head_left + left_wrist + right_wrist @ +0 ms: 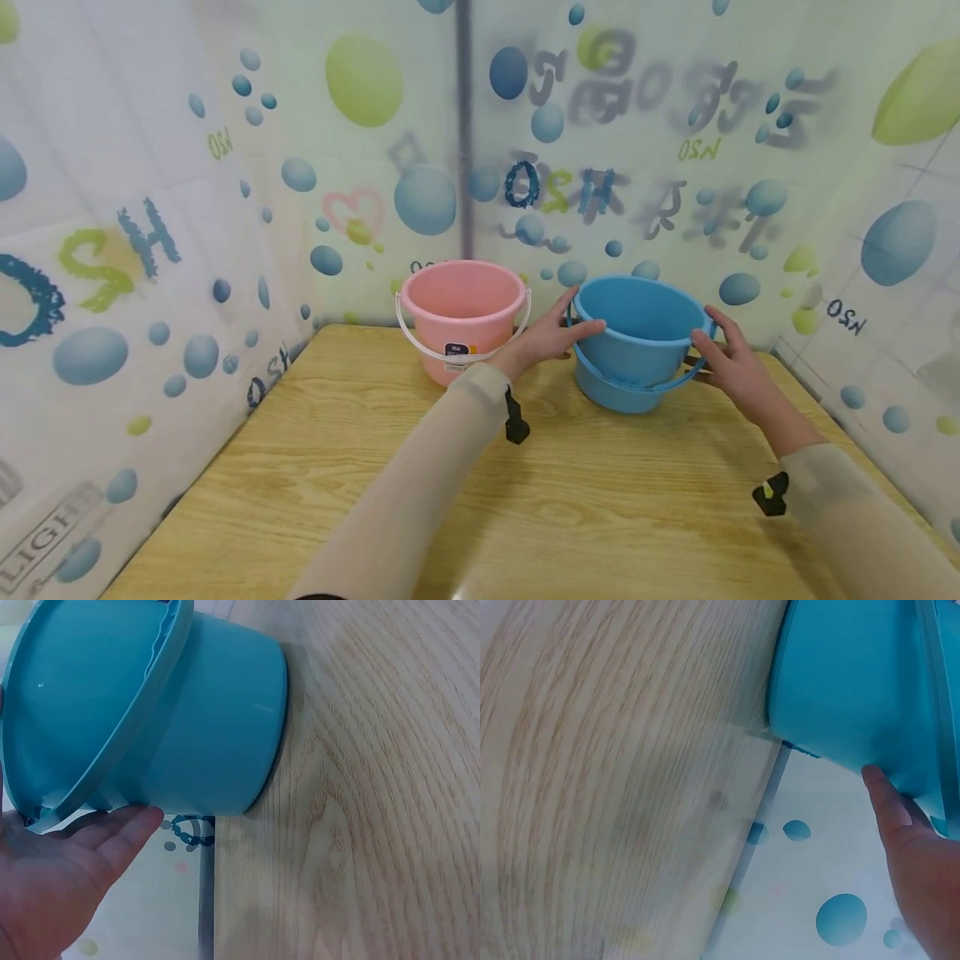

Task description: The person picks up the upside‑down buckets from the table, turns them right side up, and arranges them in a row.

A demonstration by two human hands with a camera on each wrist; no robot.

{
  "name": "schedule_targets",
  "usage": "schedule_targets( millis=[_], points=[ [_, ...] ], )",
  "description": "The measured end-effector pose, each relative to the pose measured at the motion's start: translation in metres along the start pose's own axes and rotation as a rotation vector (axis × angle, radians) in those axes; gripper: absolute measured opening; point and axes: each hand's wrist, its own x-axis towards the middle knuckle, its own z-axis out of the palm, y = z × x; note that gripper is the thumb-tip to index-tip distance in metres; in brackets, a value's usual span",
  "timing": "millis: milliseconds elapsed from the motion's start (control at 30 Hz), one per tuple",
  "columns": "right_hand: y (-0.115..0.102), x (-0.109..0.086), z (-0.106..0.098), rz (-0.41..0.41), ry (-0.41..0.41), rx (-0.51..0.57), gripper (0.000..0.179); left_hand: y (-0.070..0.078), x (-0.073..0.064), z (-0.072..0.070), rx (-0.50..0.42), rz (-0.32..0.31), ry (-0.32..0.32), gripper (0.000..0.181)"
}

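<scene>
A blue bucket [633, 358] stands at the right of the table's back part, its handle [637, 385] hanging down across the front. My left hand [551, 335] holds the bucket's left side, thumb over the rim and other fingers against the wall below it. On the opposite side my right hand [738, 367] grips the rim, its thumb at the edge and fingers under it. In the left wrist view the fingertips touch the blue wall [202, 712]; the right wrist view shows fingers against the bucket [847, 682] too.
Left of the blue bucket stands a pink bucket [465, 325] with a white handle and a dark label, close to my left forearm. Both rest on a wood-grain table [337, 467]. Patterned curtains [360, 167] with blue and green spots enclose its back and sides.
</scene>
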Motion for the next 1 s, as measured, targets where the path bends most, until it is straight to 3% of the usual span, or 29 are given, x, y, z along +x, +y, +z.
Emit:
schedule_targets(
  millis=[567,1000],
  points=[
    [0.000,0.009,0.007,0.053,0.061,-0.029,0.086,-0.003,0.010,0.000,-0.106,0.008,-0.010,0.094],
    [-0.002,0.009,0.012,0.047,0.090,-0.054,0.085,-0.010,0.013,0.007,-0.129,0.043,0.028,0.087]
  ],
)
